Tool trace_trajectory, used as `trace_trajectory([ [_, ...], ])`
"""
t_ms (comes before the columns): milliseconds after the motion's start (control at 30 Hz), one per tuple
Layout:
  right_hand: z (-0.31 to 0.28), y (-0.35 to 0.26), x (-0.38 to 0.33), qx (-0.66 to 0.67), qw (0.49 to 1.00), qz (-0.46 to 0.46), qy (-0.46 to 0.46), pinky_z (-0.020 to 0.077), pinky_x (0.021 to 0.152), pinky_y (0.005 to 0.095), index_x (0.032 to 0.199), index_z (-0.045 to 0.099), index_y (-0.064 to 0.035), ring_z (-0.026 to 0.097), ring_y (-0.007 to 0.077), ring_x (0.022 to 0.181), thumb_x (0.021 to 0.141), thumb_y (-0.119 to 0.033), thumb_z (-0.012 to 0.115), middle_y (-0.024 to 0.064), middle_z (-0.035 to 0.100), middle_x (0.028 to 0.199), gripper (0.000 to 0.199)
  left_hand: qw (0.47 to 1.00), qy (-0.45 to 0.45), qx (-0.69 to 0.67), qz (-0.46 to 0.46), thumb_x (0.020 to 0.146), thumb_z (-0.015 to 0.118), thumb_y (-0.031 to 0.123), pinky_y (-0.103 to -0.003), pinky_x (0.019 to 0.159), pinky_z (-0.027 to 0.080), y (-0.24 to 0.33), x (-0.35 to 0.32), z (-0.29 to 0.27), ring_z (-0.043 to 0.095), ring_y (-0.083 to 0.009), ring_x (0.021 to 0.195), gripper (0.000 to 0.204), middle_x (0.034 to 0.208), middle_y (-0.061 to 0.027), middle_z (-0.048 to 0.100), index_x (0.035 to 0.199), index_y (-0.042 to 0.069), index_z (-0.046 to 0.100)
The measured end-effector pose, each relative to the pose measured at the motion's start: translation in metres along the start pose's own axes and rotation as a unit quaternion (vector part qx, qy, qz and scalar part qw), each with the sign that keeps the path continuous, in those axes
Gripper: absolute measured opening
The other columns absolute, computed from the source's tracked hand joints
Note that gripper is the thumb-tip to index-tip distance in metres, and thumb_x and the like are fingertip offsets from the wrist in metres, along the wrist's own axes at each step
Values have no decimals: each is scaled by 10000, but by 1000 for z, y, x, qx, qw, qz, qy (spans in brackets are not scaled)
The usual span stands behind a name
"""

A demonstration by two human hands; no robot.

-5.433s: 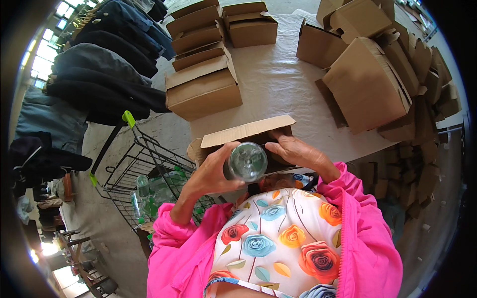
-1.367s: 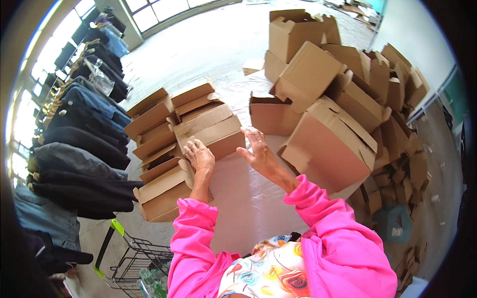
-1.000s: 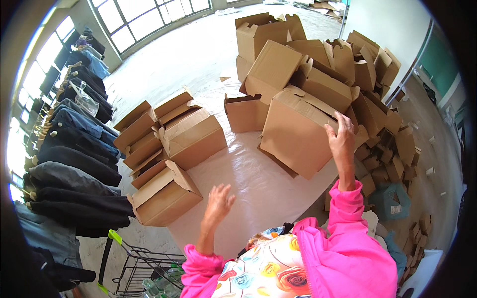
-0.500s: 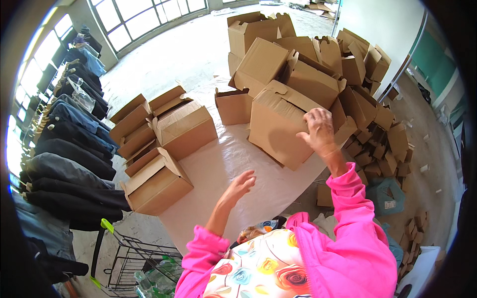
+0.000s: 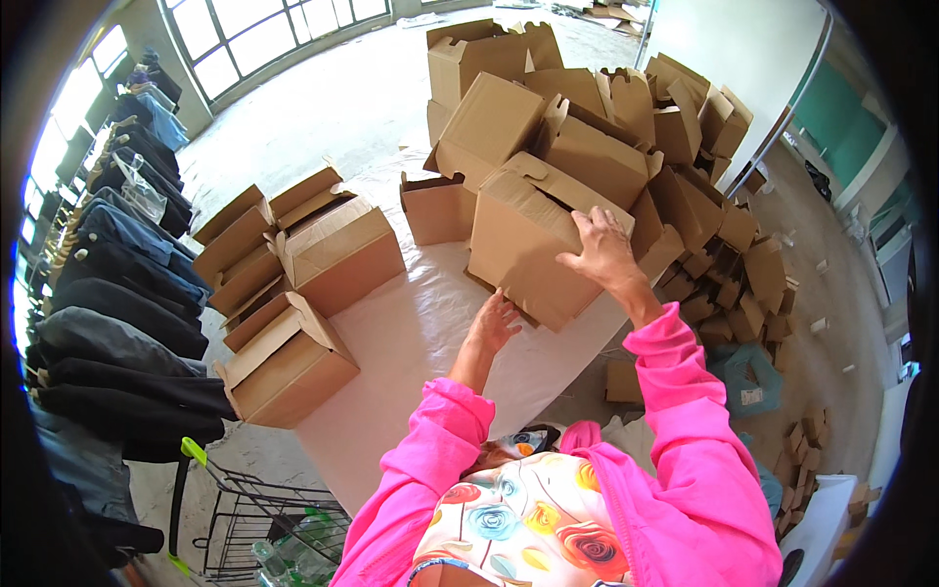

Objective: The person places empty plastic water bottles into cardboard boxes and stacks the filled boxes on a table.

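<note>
I see my right hand point(image 5: 606, 256), fingers spread, flat on top of the big brown cardboard box point(image 5: 536, 245) (right side of the white bench point(image 5: 411, 333)); my left hand point(image 5: 496, 323) touches its near bottom edge, fingers together.

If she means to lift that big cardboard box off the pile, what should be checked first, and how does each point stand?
1. Right hand flat on the big box: ok.
2. Left hand at the box's lower edge: ok.
3. Box closed: a top flap sticks up, not ok.
4. Bare table covering in front to set it down: ok.
5. Neighbouring boxes in the pile leaning on it: cannot tell.
6. Weight or contents: cannot tell.
</note>
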State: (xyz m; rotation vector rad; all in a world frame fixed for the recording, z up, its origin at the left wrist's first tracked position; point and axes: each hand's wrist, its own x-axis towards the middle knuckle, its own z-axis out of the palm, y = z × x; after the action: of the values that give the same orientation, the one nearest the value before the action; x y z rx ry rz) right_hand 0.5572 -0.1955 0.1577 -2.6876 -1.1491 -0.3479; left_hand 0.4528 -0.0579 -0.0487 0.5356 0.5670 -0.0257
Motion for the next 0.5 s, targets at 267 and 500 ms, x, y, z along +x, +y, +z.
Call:
trace_trajectory([
  [267,-72,12,-20,296,953,37,52,454,765,299,1163,513,38,563,203,871,647,-312,766,138,568,970,672,969,-188,-129,97,820,514,513,-489,975,304,35,-69,21,387,-245,1208,615,1285,-56,441,1309,167,380],
  [500,-15,-10,-49,808,562,134,-119,457,825,251,1221,495,-59,566,114,976,850,-406,554,29,588,1102,511,851,74,304,421,786,613,348,-396,971,322,89,-199,17,351,-245,1222,680,1350,-99,332,1349,122,306],
])
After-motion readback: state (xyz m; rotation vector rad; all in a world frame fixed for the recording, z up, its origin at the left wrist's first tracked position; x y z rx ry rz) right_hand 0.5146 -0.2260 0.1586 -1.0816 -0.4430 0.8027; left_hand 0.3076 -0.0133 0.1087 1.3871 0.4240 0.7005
